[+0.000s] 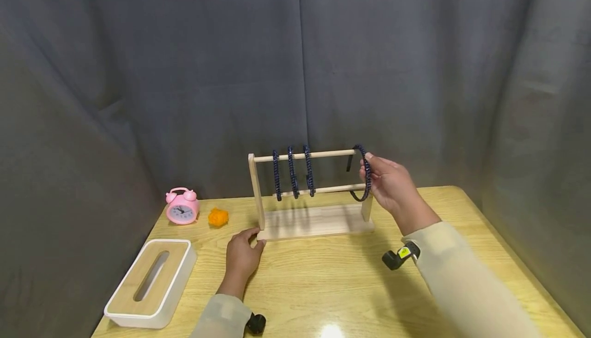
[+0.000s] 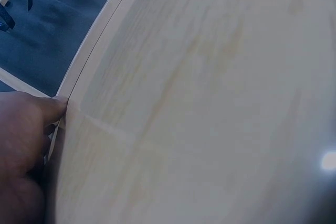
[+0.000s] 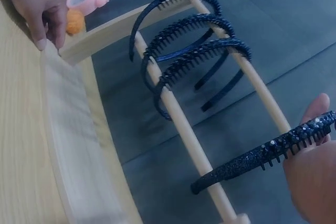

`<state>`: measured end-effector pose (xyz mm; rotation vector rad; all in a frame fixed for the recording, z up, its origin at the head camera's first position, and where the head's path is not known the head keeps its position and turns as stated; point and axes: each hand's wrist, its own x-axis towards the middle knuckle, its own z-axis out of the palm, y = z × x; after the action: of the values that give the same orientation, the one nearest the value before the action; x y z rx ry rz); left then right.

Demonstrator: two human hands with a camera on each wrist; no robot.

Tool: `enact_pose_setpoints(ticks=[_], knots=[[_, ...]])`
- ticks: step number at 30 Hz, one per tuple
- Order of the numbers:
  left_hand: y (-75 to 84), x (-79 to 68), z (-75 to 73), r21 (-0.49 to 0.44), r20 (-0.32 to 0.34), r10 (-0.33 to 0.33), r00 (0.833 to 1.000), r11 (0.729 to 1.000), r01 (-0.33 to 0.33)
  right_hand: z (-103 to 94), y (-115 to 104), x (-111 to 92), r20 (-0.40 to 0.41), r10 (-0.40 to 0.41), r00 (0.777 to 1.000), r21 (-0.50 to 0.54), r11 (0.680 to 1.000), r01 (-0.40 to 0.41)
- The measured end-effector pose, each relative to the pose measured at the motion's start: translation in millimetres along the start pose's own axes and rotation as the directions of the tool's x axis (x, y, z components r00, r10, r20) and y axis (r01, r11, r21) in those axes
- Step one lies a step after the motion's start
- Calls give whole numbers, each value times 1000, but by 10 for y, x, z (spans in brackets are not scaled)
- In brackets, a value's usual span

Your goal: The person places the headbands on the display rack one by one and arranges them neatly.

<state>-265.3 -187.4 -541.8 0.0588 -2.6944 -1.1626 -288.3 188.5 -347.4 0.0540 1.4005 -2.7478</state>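
A wooden two-bar headband rack [image 1: 318,221] stands on the table. My right hand [image 1: 394,186] pinches a dark, beaded headband [image 1: 368,176] at the right end of the rack; in the right wrist view its toothed inner side faces the bars. Three similar headbands [image 1: 293,174] hang over both bars toward the left, spaced a little apart. My left hand [image 1: 243,256] grips the left front corner of the rack's base, thumb at the front. In the left wrist view only part of this hand [image 2: 23,145] shows at the rack's edge.
A pink alarm clock [image 1: 182,207] and an orange fluffy ball [image 1: 218,217] are left of the rack. Nearer, at the table's left edge, lies a white tissue box [image 1: 177,281] with a wooden lid. Grey curtains [image 1: 221,81] surround the back and sides.
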Motion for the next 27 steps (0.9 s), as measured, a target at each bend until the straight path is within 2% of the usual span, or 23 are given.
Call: enact_pose_setpoints(ticks=[13,20,27], knots=[[2,-7,9,1,-24,12,1000,1000,-12,252,296,246,35,-1,999,-77,997,4],[20,-26,8,6,-14,12,1000,1000,-12,348,452,306,60,-5,998,-181,983,16],[21,-24,22,-5,-13,6,1000,1000,-6,397,542,345,108,-13,994,-213,976,36]])
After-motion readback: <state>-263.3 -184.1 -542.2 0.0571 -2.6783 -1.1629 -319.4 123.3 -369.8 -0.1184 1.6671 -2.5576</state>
